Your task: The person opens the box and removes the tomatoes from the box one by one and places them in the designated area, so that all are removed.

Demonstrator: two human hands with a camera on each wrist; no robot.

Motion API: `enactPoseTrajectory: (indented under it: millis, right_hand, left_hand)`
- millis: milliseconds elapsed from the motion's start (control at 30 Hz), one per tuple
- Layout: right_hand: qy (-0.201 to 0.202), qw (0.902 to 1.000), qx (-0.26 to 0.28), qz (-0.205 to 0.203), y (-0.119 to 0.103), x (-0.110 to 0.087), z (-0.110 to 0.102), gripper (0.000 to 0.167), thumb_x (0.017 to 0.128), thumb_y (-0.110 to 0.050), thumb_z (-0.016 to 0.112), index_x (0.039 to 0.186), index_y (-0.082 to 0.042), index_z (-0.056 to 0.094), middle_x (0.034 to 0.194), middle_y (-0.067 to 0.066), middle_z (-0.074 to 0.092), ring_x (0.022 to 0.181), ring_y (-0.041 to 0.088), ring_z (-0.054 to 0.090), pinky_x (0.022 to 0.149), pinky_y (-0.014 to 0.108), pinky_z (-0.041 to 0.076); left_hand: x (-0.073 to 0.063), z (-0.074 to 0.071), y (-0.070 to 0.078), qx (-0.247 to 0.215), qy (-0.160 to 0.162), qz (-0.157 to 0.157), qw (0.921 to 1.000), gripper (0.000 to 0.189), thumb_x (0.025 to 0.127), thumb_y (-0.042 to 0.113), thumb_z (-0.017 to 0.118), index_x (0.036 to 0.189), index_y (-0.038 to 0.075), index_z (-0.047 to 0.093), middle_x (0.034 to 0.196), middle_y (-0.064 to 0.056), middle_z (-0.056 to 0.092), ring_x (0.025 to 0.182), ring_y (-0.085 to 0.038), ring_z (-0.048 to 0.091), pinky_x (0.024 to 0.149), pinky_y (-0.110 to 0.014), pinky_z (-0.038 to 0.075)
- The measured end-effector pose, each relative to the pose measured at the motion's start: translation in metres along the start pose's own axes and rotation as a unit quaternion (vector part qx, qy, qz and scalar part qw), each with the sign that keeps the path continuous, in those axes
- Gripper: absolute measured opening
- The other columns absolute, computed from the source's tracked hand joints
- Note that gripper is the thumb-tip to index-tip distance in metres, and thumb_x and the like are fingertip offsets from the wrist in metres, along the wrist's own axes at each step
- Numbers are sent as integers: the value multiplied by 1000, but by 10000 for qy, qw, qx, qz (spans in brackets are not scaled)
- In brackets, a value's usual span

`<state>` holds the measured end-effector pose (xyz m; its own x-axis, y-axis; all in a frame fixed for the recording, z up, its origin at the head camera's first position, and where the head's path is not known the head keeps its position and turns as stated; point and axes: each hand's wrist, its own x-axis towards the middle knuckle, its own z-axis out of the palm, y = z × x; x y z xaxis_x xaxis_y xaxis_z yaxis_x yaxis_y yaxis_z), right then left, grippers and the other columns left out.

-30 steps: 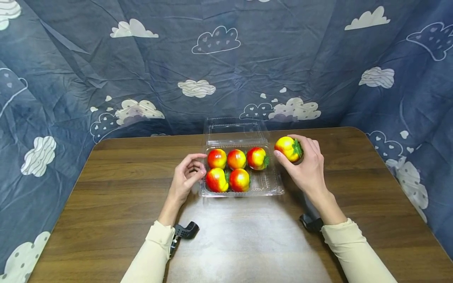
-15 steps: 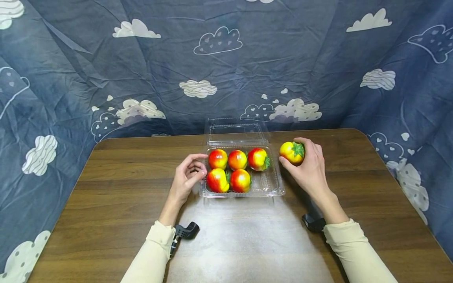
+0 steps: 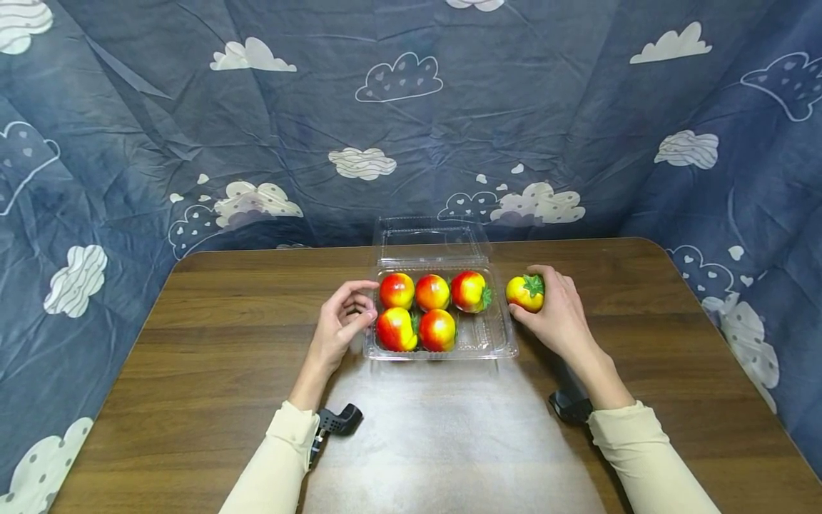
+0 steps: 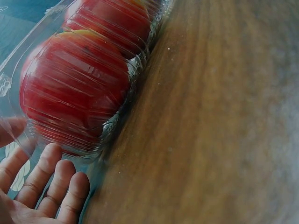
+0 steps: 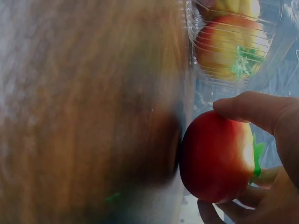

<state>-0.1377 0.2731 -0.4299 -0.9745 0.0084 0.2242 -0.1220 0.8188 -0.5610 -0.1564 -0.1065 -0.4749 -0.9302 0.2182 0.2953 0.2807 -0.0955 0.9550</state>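
My right hand [image 3: 557, 313] holds a red-and-yellow persimmon [image 3: 525, 293] with a green leafy top, just right of the clear plastic box [image 3: 483, 351]. Thumb and fingers lie on opposite sides of the persimmon [image 5: 217, 158] in the right wrist view, and its underside is right at the tabletop. Inside the box sit several similar persimmons [image 3: 437, 330], in a back row and a front row, with a bare spot at front right. At the box's left edge is my left hand [image 3: 339, 321], fingers loosely bent, its fingertips beside the wall near a persimmon [image 4: 74, 88].
The transparent lid [image 3: 430, 239] stands raised behind the box, near the far edge of the brown wooden table [image 3: 225, 357]. A blue cloth [image 3: 289, 128] with cloud prints hangs behind. Black wrist devices [image 3: 342, 420] sit at both cuffs.
My right hand has moved slightly right and then down toward the table with the persimmon, whose green top has turned upward. My left hand has stayed by the box.
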Motion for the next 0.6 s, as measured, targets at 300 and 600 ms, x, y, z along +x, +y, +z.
enactPoseTrajectory:
  millis: [300, 600]
  right_hand:
    - [33, 9999, 63, -131, 0, 0, 0, 71, 83, -15, 86, 141, 5, 50, 131, 29, 59, 118, 48, 49, 99, 63, 43]
    - [601, 9971, 206, -417, -4, 1, 2, 61, 86, -19, 83, 136, 4, 57, 126, 27, 63, 118, 47, 52, 97, 61, 43]
  left_hand:
    - [-1, 1, 0, -58, -17, 40, 10000, 43, 91, -6, 69, 133, -3, 62, 93, -18, 61, 75, -16, 60, 60, -23, 56]
    - [-1, 0, 0, -14, -8, 8, 10000, 42, 92, -5, 69, 133, -2, 63, 94, -20, 61, 75, -16, 60, 60, -22, 56]
